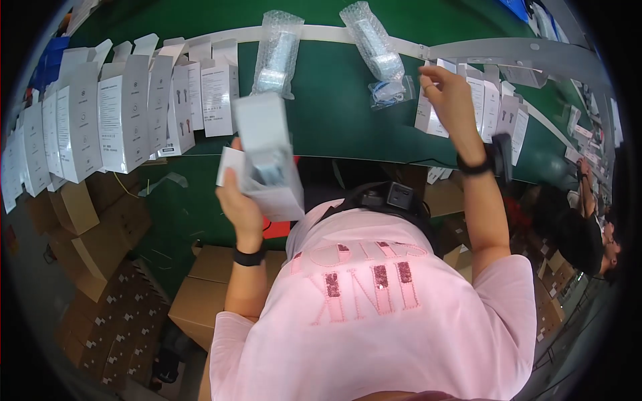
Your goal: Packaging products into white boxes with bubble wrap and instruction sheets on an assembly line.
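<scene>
My left hand (239, 208) is closed round a white box (281, 200) in front of the table's near edge. The box's lid flap (262, 123) stands up, and something pale shows inside it, too blurred to name. My right hand (447, 93) is raised over the near end of the right-hand white boxes (428, 117), its fingers loosely bent and apart, with nothing visible in them. Left of it lies a small clear bag with a blue-and-white cable (391, 92). Two bubble-wrapped items (277, 57) lie farther back, one of them just beyond the bag (374, 43).
A long row of open-topped white boxes (124, 113) lines the table's left side. A pale rail (328, 33) runs across the green table (328, 127). Brown cartons (207, 287) stand below on the left. At the far right another person (582, 224) is at work.
</scene>
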Action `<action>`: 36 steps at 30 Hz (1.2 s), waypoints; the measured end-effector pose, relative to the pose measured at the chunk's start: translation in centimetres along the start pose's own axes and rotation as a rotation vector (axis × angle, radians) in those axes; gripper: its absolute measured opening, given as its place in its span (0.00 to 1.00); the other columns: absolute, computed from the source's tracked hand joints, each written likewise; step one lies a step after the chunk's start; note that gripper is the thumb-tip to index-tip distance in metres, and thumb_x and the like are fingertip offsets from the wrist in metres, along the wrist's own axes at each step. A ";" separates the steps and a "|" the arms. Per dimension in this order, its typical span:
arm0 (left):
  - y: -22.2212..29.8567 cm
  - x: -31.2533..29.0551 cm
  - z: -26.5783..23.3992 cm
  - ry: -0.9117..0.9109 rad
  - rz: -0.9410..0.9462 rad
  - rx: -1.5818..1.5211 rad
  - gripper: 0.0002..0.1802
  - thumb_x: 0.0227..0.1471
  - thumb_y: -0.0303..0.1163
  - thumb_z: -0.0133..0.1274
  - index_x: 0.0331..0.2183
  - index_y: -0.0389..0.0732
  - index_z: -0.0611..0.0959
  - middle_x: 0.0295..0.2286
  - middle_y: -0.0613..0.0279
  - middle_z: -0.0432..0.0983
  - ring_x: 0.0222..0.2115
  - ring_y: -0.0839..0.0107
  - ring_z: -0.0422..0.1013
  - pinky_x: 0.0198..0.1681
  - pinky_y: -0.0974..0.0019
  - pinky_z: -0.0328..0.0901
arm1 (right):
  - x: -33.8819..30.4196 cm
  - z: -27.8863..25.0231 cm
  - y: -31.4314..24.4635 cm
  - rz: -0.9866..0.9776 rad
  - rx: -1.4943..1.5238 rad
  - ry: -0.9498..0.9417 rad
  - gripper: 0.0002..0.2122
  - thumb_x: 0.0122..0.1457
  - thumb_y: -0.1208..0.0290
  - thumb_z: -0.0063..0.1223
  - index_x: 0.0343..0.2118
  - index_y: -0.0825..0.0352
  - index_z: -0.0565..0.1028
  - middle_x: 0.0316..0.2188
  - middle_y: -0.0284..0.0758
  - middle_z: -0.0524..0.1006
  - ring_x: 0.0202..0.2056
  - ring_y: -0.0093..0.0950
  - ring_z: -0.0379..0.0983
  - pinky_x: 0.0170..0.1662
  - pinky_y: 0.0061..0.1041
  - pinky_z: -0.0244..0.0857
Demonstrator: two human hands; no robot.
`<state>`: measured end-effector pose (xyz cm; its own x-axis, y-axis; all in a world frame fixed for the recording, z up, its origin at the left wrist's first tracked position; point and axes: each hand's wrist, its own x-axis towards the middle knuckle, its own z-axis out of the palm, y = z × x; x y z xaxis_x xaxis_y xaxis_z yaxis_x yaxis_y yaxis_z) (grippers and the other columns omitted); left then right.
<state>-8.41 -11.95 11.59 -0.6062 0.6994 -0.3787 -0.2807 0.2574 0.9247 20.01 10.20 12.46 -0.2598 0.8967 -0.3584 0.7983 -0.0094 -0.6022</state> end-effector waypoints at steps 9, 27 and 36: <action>2.6 3.2 6.3 -0.220 -0.036 -0.062 0.28 0.67 0.41 0.28 0.53 0.31 0.73 0.45 0.55 0.74 0.43 0.70 0.71 0.49 0.69 0.62 | 1.2 14.7 9.9 -0.066 -0.343 0.227 0.14 0.54 0.63 0.57 0.32 0.73 0.75 0.37 0.49 0.74 0.37 0.48 0.73 0.41 0.43 0.69; 6.5 -1.3 13.1 -1.113 -0.594 -0.208 0.34 0.62 0.53 0.44 0.52 0.30 0.70 0.41 0.56 0.74 0.41 0.77 0.69 0.44 0.75 0.63 | -8.1 -8.7 -13.4 -0.233 -0.206 -0.664 0.03 0.45 0.81 0.55 0.23 0.75 0.74 0.22 0.42 0.75 0.23 0.34 0.73 0.29 0.26 0.66; 6.1 1.3 10.1 -1.236 0.024 -0.142 0.41 0.42 0.29 0.68 0.57 0.40 0.68 0.54 0.53 0.65 0.54 0.61 0.65 0.56 0.58 0.61 | -11.5 -14.0 -9.2 -0.153 0.277 0.121 0.25 0.53 0.72 0.55 0.56 0.70 0.68 0.50 0.35 0.74 0.49 0.25 0.70 0.50 0.26 0.65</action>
<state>-3.39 -2.70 17.16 0.4725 0.8813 0.0008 -0.4039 0.2157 0.8890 23.23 6.17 32.08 -0.2855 0.9428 -0.1722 0.5731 0.0240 -0.8191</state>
